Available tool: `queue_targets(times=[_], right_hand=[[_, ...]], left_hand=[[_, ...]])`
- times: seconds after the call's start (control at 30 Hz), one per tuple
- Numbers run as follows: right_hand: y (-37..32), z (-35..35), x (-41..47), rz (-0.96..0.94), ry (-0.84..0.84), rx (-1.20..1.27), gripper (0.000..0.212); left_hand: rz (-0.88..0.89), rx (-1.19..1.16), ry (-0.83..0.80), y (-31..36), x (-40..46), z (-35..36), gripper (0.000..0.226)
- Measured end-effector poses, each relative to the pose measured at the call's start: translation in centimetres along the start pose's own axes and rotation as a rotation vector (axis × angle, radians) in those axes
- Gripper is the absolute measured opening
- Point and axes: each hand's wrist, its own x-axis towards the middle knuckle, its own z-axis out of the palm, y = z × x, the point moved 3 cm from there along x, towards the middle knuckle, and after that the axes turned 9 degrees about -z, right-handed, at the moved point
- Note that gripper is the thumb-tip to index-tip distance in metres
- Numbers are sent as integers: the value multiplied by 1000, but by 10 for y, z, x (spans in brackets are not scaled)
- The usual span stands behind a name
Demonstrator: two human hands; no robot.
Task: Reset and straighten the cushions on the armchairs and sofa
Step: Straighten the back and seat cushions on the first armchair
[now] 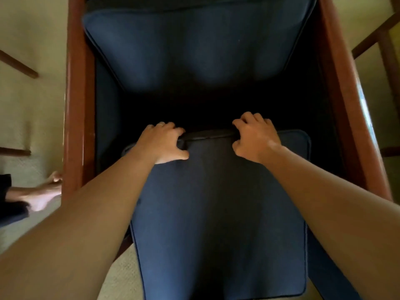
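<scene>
A dark blue seat cushion [218, 213] with piped edges lies lengthwise in front of me, partly inside a wooden armchair [79, 105]. My left hand [163, 141] and my right hand [254, 137] both grip its far edge, fingers curled over the rim, thumbs on top. Beyond the cushion's far edge the seat well is dark and in shadow. A matching blue back cushion [190, 48] leans against the chair back, its lower part puffed out. The seat cushion's near end sticks out past the chair's front.
The armchair's reddish wooden arms run down both sides [339, 94]. Beige carpet [32, 118] surrounds it. A bare foot [41, 193] rests on the floor at left. Wooden legs of other furniture [387, 50] stand at the upper right and at left.
</scene>
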Motion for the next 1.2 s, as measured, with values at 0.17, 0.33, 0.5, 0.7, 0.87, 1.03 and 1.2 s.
queue_targets(times=[0.17, 0.33, 0.5, 0.7, 0.87, 1.03, 1.2], right_hand=[[0, 65, -8, 89, -33, -25, 61], [5, 115, -30, 101, -149, 190, 68], [5, 106, -46, 67, -186, 212, 76], [-12, 106, -110, -12, -143, 189, 67], [-26, 125, -177, -62, -132, 138, 68], [-45, 166, -257, -155, -239, 87, 71], [-61, 207, -306, -194, -226, 110, 83]], left_hand=[[-109, 59, -32, 18, -1, 75, 75], [-139, -34, -118, 23, 0, 107, 72], [-157, -28, -76, 29, -24, 110, 76], [-73, -17, 8, 60, -95, 140, 72], [-78, -12, 5, 78, -160, 177, 73], [-39, 13, -43, 94, -237, 228, 78], [18, 56, -47, 96, -279, 274, 90]])
